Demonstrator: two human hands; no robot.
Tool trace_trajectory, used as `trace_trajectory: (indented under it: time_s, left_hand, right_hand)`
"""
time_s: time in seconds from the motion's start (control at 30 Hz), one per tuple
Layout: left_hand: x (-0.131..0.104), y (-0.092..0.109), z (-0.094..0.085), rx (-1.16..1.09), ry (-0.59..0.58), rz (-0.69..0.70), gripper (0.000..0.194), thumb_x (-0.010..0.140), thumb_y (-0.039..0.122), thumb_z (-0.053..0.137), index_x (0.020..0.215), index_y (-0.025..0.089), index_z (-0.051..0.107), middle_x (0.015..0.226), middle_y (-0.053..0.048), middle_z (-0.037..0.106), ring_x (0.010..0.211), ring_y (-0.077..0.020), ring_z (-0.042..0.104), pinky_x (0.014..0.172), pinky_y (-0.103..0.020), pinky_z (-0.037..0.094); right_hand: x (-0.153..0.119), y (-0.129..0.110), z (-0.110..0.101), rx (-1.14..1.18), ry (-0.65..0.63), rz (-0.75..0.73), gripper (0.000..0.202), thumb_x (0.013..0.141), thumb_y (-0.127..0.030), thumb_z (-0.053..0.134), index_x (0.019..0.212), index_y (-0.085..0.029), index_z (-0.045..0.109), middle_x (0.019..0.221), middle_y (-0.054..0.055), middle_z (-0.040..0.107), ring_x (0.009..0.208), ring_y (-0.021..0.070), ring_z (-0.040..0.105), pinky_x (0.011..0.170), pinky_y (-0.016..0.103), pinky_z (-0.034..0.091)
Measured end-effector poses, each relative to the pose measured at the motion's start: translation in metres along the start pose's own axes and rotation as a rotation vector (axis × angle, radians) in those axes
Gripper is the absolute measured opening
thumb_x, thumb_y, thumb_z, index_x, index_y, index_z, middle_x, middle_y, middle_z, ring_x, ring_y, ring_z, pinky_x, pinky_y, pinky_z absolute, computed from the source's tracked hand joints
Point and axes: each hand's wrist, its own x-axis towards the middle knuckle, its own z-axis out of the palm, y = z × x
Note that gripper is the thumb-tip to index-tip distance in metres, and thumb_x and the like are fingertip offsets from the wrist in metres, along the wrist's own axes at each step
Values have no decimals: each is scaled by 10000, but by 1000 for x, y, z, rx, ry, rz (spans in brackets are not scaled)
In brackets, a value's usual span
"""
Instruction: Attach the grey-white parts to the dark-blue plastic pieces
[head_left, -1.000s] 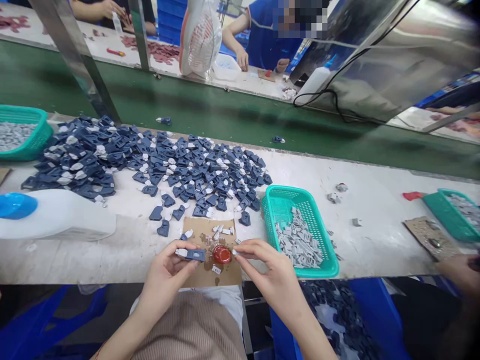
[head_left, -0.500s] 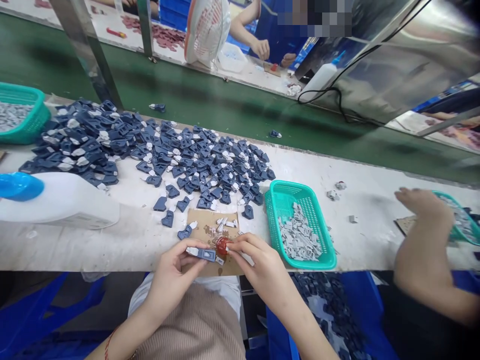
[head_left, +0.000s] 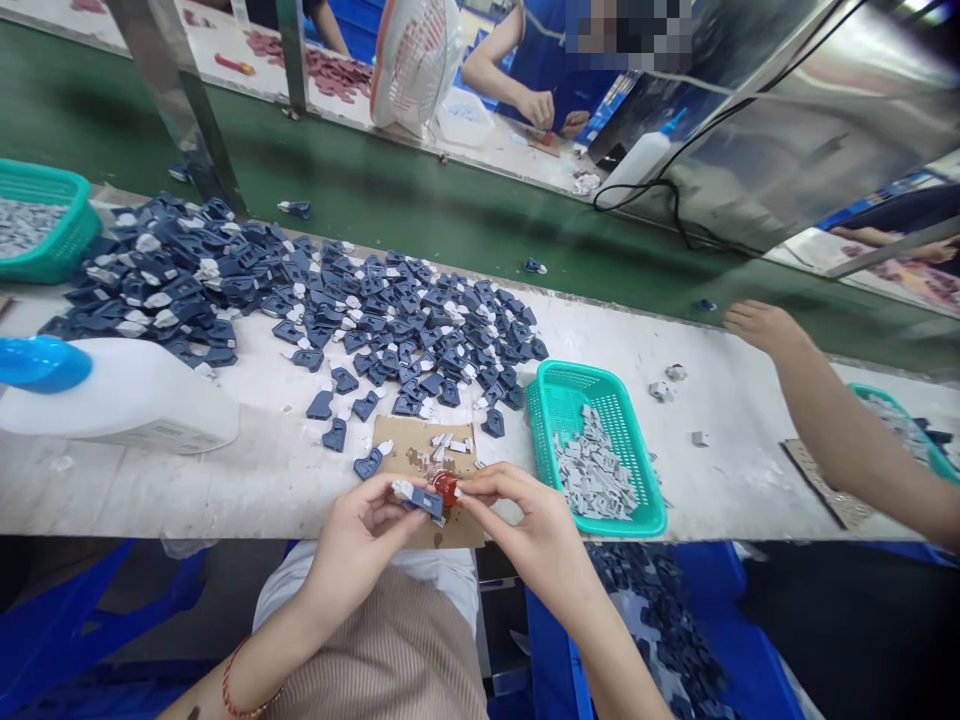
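Observation:
My left hand (head_left: 364, 525) is closed on a dark blue plastic part (head_left: 429, 503) with a white end, held tilted over the front of a cardboard piece (head_left: 401, 435). My right hand (head_left: 525, 510) pinches a small light-grey piece (head_left: 458, 492), mostly covered by the fingertips. Between the two hands sits a small round red dish (head_left: 445, 486), partly hidden by the fingers. A few light-grey pieces (head_left: 450, 444) lie on the cardboard behind it, among wet-looking stains. One blue part (head_left: 368, 463) rests at the cardboard's left edge.
A heap of blue parts (head_left: 405, 330) spreads behind. Right of my hands stands a green basket (head_left: 536, 425) of grey pieces; at left, a white bottle (head_left: 150, 400) with a blue cap. A co-worker's arm (head_left: 817, 390) reaches across at right. Beyond runs a green belt (head_left: 360, 210).
The blue part in my left hand has tilted, its right end lower. The co-worker's arm at right has swung away towards the belt, where another blue part now shows. Parts on the belt have shifted left.

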Motion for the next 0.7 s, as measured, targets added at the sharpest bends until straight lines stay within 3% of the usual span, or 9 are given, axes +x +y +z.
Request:
trace_trajectory:
  time_s: [0.13,0.27,0.5,0.7]
  left_hand:
    - [3,4,7,-51,-8,22,165,718,229,727,865,202,656,904,-55,731,829,-200,694,785,-296,557]
    - [2,10,14,-87,-15,21,192,685,236,759,835,195,647,852,-54,734,771,-198,695,744,-297,565]
    - [-2,13,16,-111,-13,40,184,696,208,743,864,196,667,860,-44,743,765,-178,699,718,-258,564]
    - [-3,8,15,-81,9,26,186,724,191,729,903,183,677,893,-40,734,752,-154,680,698,-235,559]
  right_hand:
    - [2,-8,-7,387,26,173,124,762,-326,736,814,-216,753,898,57,724,847,198,693,754,311,582]
    - [3,-18,-8,552,-47,255,117,721,-311,771,798,-224,765,933,53,741,871,194,700,802,319,581]
    - [2,-26,-4,549,-82,240,109,725,-295,771,801,-217,773,933,62,738,879,193,700,818,319,583]
    - [1,-34,-4,408,-77,216,72,748,-261,743,788,-208,770,903,69,730,864,196,688,797,313,572]
